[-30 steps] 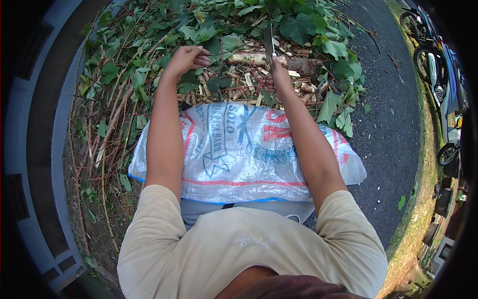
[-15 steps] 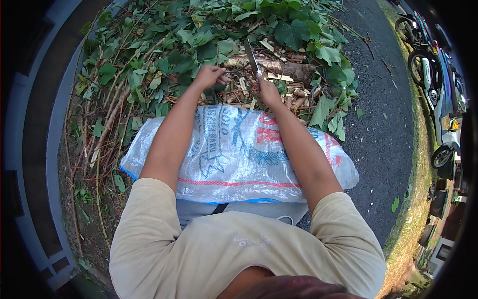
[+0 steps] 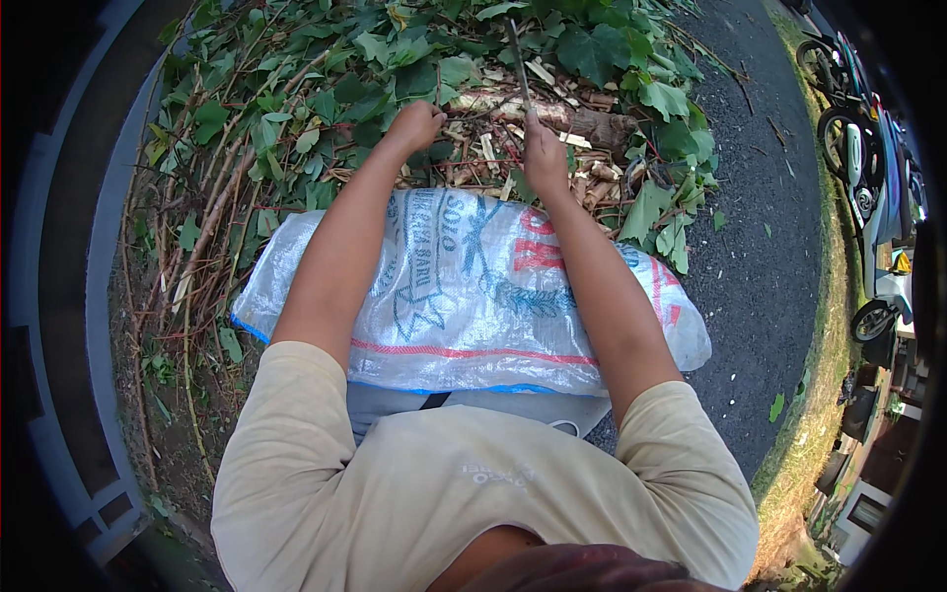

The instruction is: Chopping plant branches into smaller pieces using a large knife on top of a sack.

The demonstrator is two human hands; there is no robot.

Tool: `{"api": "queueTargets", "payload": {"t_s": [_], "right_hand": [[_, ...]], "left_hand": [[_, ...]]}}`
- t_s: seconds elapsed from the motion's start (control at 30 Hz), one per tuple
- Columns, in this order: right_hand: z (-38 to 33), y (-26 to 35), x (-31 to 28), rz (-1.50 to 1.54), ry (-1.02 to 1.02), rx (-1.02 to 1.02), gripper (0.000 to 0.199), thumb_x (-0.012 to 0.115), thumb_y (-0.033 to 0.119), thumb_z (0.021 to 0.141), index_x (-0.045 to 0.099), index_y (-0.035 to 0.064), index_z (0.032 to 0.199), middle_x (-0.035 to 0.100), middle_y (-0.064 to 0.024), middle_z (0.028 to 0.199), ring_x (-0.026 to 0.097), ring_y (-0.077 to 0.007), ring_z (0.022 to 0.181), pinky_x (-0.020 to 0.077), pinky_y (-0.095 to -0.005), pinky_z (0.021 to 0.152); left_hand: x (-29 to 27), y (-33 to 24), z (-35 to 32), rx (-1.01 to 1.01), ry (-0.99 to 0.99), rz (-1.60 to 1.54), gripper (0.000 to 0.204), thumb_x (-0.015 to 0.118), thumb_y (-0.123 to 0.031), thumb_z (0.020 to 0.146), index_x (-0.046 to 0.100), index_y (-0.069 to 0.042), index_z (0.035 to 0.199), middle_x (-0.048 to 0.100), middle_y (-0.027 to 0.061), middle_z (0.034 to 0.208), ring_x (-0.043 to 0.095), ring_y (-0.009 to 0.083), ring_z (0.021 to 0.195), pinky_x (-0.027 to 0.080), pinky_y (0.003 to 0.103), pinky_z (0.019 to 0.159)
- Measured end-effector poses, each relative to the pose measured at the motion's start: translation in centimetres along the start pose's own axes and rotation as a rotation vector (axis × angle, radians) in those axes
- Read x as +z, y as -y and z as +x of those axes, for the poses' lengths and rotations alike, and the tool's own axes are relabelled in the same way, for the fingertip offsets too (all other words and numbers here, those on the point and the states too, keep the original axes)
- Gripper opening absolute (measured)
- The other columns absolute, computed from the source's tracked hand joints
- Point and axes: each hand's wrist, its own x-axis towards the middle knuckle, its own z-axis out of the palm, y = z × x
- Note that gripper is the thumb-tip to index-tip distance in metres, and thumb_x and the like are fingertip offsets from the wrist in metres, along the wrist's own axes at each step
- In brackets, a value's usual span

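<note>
- The right hand is closed in a fist around the handle of a long, narrow metal blade, which points up and away.
- The left hand is curled shut over cut stems and wood chips.
- Both hands sit just beyond the white woven plastic sack.
- A pale, stripped log lies just past the sack, among green leaves.

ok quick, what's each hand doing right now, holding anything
Left hand: closed in a fist down among the leaves and wood chips; what it holds cannot be told.
Right hand: closed around the handle of a long blade.
</note>
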Motion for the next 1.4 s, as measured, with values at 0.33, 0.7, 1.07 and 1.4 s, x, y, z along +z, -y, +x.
{"api": "queueTargets", "payload": {"t_s": [0.33, 0.7, 1.07, 1.4], "right_hand": [[1.2, 5.6, -2.2, 0.03, 0.22, 0.364, 0.065, 0.045, 0.062, 0.105, 0.057, 0.0054, 0.075, 0.051, -0.003, 0.062, 0.049, -0.0174, 0.052, 0.0376, -0.0333, 0.05], [1.4, -5.7, 1.1, -0.135, 0.393, 0.414, 0.077, 0.04, 0.068, 0.103, 0.063, -0.0023, 0.083, 0.061, -0.0134, 0.066, 0.061, -0.0259, 0.059, 0.047, -0.0401, 0.057], [1.5, 6.5, -3.0, 0.393, 0.123, 0.185, 0.056, 0.042, 0.054, 0.109, 0.052, 0.0091, 0.077, 0.042, 0.0034, 0.061, 0.038, -0.0096, 0.052, 0.0294, -0.0278, 0.049], [1.0, -4.7, 1.0, 0.045, 0.366, 0.549, 0.079, 0.041, 0.074, 0.1, 0.054, 0.0018, 0.072, 0.051, -0.0096, 0.058, 0.055, -0.0251, 0.051, 0.0454, -0.0404, 0.052]], "left_hand": [[0.1, -0.3, -0.9, -0.002, -0.1, -0.013, 0.031, 0.064, -0.029, 0.096, 0.076, -0.002, 0.107, 0.073, 0.0265, 0.105, 0.069, 0.0448, 0.099, 0.053, 0.052, 0.089], [0.1, -0.7, -0.1, 0.043, -0.094, 0.0, 0.031, 0.067, -0.029, 0.095, 0.078, -0.004, 0.109, 0.074, 0.0247, 0.105, 0.07, 0.0426, 0.101, 0.054, 0.05, 0.091], [0.4, -0.3, -0.4, 0.035, -0.101, 0.003, 0.031, 0.066, -0.029, 0.095, 0.077, -0.002, 0.106, 0.074, 0.0256, 0.102, 0.069, 0.0443, 0.098, 0.053, 0.051, 0.089], [1.5, 0.3, 1.1, -0.03, -0.081, 0.047, 0.043, 0.057, -0.038, 0.098, 0.077, -0.002, 0.107, 0.073, 0.0275, 0.105, 0.069, 0.0454, 0.098, 0.053, 0.052, 0.09]]}}
